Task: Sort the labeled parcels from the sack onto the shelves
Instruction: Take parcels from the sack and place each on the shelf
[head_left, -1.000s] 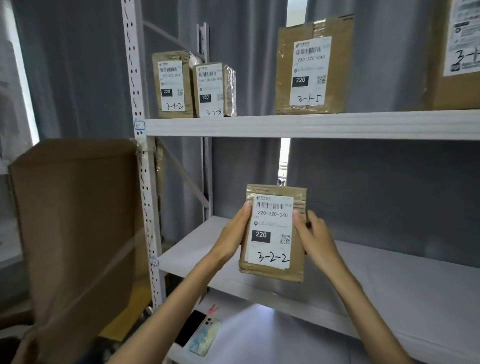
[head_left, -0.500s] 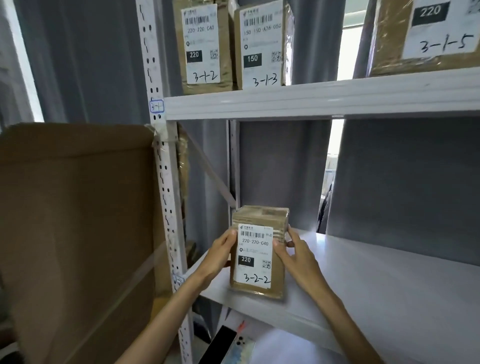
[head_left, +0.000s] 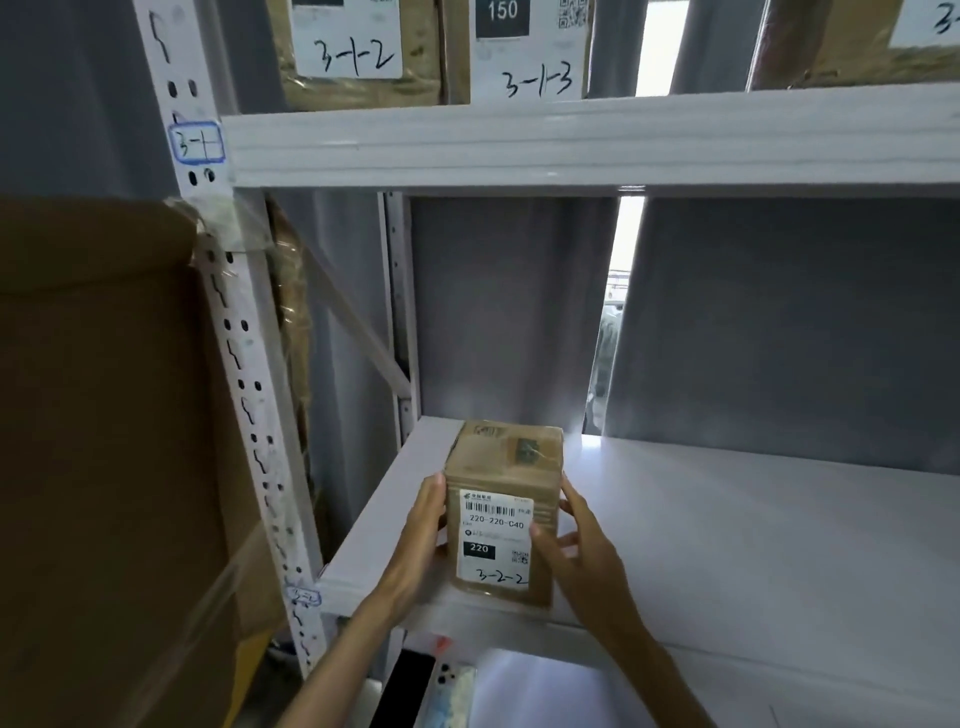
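Note:
A brown cardboard parcel (head_left: 506, 483) with a white label hand-marked 3-2-2 stands upright on the middle white shelf (head_left: 727, 530), near its front left corner. My left hand (head_left: 423, 540) presses its left side and my right hand (head_left: 576, 551) holds its right side, thumb on the label. The upper shelf (head_left: 571, 140) carries parcels marked 3-1-2 (head_left: 358, 47) and 3-1-3 (head_left: 530, 47). No sack is in view.
A big brown cardboard box (head_left: 109, 441) fills the left, against the perforated white upright (head_left: 244, 374), which bears tags 3-1 and 3-2. Two phones (head_left: 431, 693) lie on the lower shelf under my arms. Grey curtains hang behind the rack.
The parcel went from held in the air in front of the shelf down onto the middle shelf and further in. The view moved closer and lower.

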